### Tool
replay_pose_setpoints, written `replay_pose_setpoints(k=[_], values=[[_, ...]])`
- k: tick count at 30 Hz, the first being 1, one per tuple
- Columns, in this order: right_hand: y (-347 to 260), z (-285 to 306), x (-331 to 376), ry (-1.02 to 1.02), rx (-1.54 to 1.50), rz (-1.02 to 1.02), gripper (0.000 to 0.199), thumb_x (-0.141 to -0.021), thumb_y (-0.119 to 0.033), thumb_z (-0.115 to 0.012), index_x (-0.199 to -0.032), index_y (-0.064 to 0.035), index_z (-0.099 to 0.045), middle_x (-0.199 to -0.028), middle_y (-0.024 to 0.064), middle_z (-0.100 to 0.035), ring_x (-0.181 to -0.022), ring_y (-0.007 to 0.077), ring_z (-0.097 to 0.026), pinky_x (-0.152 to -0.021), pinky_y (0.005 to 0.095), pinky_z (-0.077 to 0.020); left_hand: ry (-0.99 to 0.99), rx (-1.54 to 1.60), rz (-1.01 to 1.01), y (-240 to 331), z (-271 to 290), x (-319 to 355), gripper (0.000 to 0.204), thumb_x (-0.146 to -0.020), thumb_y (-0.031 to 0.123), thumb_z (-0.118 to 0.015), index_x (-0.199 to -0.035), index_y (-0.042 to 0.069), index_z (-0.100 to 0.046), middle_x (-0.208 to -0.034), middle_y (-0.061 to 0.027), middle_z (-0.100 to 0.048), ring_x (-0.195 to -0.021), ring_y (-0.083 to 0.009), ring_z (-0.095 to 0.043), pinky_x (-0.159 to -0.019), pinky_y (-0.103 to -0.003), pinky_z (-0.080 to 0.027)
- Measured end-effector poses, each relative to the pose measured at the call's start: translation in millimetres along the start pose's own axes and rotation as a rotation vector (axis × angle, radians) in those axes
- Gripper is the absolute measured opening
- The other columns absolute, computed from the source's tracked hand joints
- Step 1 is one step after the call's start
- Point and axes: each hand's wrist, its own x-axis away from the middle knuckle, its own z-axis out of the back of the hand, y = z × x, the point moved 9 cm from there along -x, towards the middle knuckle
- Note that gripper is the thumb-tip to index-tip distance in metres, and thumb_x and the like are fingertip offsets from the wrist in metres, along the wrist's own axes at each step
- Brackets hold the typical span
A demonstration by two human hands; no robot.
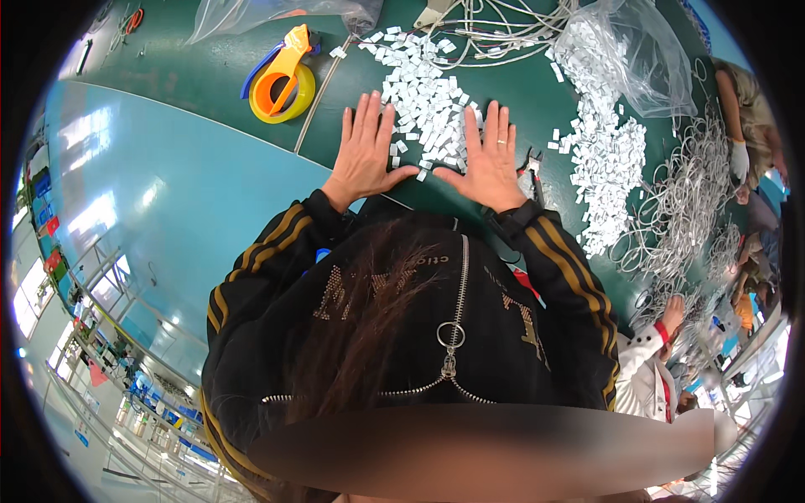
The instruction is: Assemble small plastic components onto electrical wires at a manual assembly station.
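My left hand (363,157) lies flat on the green table, palm down, its fingers stretched forward. Opposite it, my right hand (489,159) rests the same way, a ring on one finger. Between the two hands and beyond them spreads a heap of small white plastic pieces (425,101); the inner edges of both hands are beside or against it. Neither hand grips anything. Just right of my right hand is a pair of small cutting pliers (532,172), partly hidden. A tape dispenser (285,80) with a yellow roll stands left of my left hand.
To the right, a larger pile of white pieces (605,168) spills from a clear plastic bag (650,63). Bundled grey cables (688,193) lie beyond it, more white cables (503,29) at the far side. Orange-handled scissors (132,23) lie far left. Other people sit along the right.
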Motion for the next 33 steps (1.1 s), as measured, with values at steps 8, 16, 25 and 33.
replay_pose_setpoints(k=[8, 16, 25, 33], values=[[-6, -40, -3, 0.112, 0.23, -0.097, 0.088, -0.082, -0.055, -0.061, -0.146, -0.0057, -0.027, -0.146, 0.0383, -0.01, -0.134, 0.0585, -0.008, -0.103, 0.0697, -0.0116, 0.042, 0.036, -0.016, 1, -26, -21, 0.078, -0.086, 0.038, -0.062, -0.139, -0.008, -0.029, -0.143, -0.0322, -0.029, -0.133, -0.0489, -0.027, -0.108, -0.057, -0.023], [-23, -31, 36, -0.001, 0.057, -0.02, 0.087, -0.082, -0.059, -0.058, -0.146, -0.0094, -0.028, -0.147, 0.0368, -0.009, -0.136, 0.0561, -0.008, -0.101, 0.0719, -0.0111, 0.231, 0.112, 0.047, -40, -12, -15, 0.07, -0.09, 0.027, -0.059, -0.139, -0.009, -0.026, -0.139, -0.0323, -0.034, -0.128, -0.0497, -0.034, -0.107, -0.055, -0.028], [-14, -46, -20, 0.136, 0.223, -0.057, 0.097, -0.075, -0.063, -0.064, -0.147, -0.0096, -0.027, -0.149, 0.0346, -0.009, -0.137, 0.055, -0.007, -0.101, 0.0715, -0.0096, 0.24, 0.395, 0.148, -14, -31, -14, 0.06, -0.093, 0.02, -0.052, -0.138, -0.01, -0.026, -0.136, -0.032, -0.036, -0.126, -0.0505, -0.035, -0.106, -0.054, -0.03], [-24, -33, -44, 0.225, -0.037, -0.078, 0.091, -0.075, -0.054, -0.067, -0.146, -0.012, -0.028, -0.147, 0.0353, -0.013, -0.136, 0.0558, -0.01, -0.1, 0.0728, -0.0102, 0.239, 0.471, 0.208, -39, -12, -8, 0.063, -0.093, 0.022, -0.053, -0.139, -0.011, -0.024, -0.137, -0.0327, -0.035, -0.126, -0.0486, -0.035, -0.108, -0.052, -0.028]])
